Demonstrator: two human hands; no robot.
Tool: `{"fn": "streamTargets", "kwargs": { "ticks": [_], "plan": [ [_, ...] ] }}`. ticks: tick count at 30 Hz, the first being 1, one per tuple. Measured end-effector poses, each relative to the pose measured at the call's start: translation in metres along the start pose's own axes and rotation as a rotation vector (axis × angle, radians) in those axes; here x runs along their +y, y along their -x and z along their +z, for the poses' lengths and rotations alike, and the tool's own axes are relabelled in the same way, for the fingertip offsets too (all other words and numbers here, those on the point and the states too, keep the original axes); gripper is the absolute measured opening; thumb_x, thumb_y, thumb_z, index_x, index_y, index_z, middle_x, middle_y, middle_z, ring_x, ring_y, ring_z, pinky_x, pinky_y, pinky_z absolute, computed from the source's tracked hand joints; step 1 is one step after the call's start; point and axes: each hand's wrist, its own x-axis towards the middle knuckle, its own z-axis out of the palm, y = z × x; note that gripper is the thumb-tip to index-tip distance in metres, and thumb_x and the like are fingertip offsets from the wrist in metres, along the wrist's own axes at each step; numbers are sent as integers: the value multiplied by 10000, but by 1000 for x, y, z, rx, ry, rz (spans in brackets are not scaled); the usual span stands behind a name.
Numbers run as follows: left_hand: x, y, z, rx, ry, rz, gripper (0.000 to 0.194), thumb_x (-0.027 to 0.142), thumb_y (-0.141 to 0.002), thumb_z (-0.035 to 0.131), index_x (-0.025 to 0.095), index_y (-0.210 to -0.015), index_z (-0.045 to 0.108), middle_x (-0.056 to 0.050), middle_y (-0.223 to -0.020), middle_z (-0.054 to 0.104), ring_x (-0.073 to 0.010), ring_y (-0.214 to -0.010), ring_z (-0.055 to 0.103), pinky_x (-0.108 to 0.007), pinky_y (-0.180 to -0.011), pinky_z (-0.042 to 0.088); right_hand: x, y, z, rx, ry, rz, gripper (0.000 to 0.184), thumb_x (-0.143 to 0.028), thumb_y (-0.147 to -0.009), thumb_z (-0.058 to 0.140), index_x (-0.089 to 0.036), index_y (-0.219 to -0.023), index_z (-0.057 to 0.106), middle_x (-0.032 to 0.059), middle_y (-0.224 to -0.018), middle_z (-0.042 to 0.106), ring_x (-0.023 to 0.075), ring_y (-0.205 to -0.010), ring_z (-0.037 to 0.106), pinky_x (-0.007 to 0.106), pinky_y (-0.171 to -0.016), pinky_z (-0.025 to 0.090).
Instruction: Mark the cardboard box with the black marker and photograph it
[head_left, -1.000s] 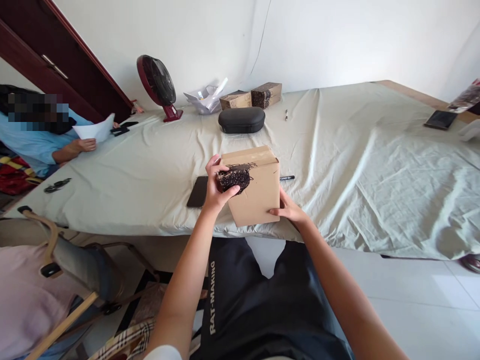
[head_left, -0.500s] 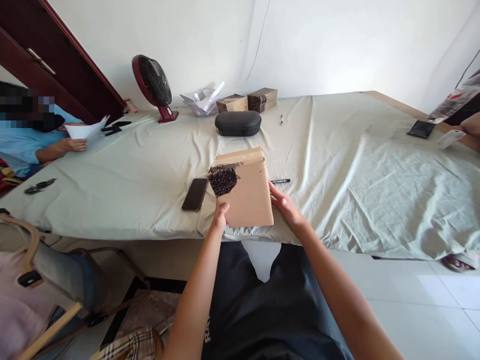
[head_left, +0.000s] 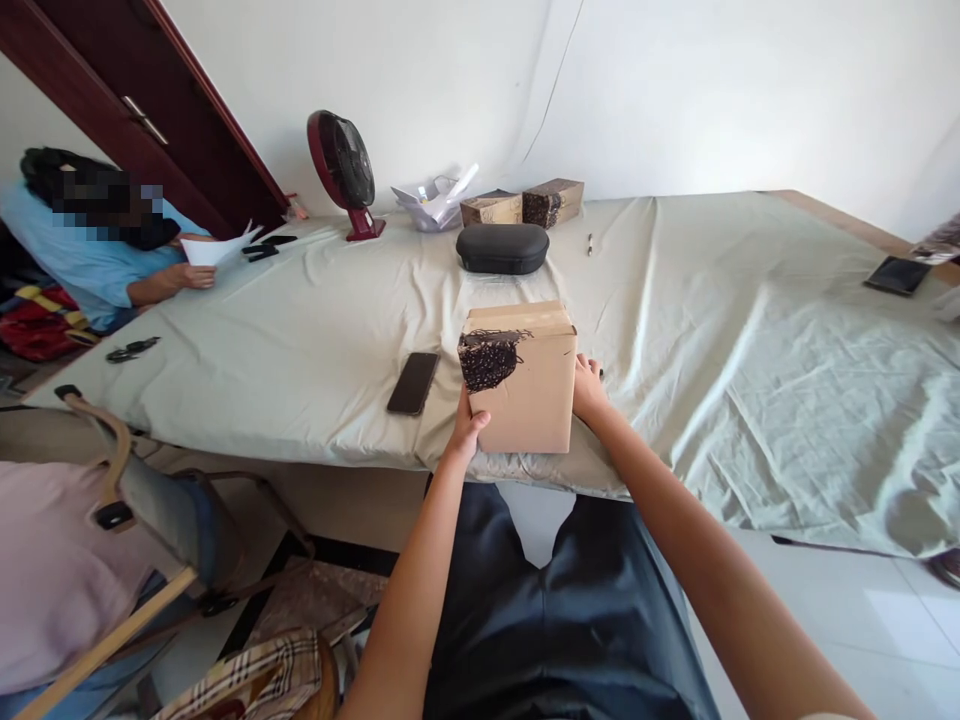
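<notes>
A brown cardboard box with a patch of black scribble on its upper left side is tilted up at the table's near edge. My left hand grips its lower left edge, thumb on the face towards me and the other fingers mostly hidden behind. Just right of the box, my right hand is low over the cloth with fingers curled around a black marker. Only a dark end of the marker shows, and the box hides part of this hand. Left of the box lies a black phone.
Behind the box sit a black zip case, two smaller cardboard boxes, a plastic basket and a red fan. A person in a blue sleeve holds paper at left. A chair stands near left.
My left hand has moved down from the scribbled patch to the box's lower left edge. My right hand has left the box's right side and come onto the marker. The view has shifted slightly.
</notes>
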Motion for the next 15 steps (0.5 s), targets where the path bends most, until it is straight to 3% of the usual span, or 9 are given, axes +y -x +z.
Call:
{"fn": "streamTargets", "kwargs": {
  "ticks": [7, 12, 15],
  "plan": [
    [-3, -3, 0, 16, 5, 34, 994, 721, -591, 868, 319, -1454, 583, -91, -1535, 652, -399, -1525, 529, -536, -1213, 505, -12, 9, -19, -101, 22, 144, 411, -258, -1075, 378, -193, -1298, 717, 190, -1279, 725, 332, -1031, 698, 393, -831, 467],
    [-7, -6, 0, 23, 5, 73, 1096, 760, -569, 861, 257, -1493, 555, -142, -1532, 651, -424, -1475, 574, -574, -1216, 494, -21, 13, -30, -178, 81, 284, 416, -271, -1081, 430, -233, -1412, 680, 193, -1199, 776, 358, -1047, 760, 400, -838, 519],
    [-11, -8, -1, 15, 20, 94, 1082, 754, -573, 867, 260, -1487, 567, -139, -1529, 653, -420, -1489, 561, -563, -1247, 467, -8, 18, -42, -260, 27, 282, 526, -194, -1003, 535, -249, -1520, 616, 195, -1156, 796, 374, -1034, 776, 424, -828, 548]
  ]
}}
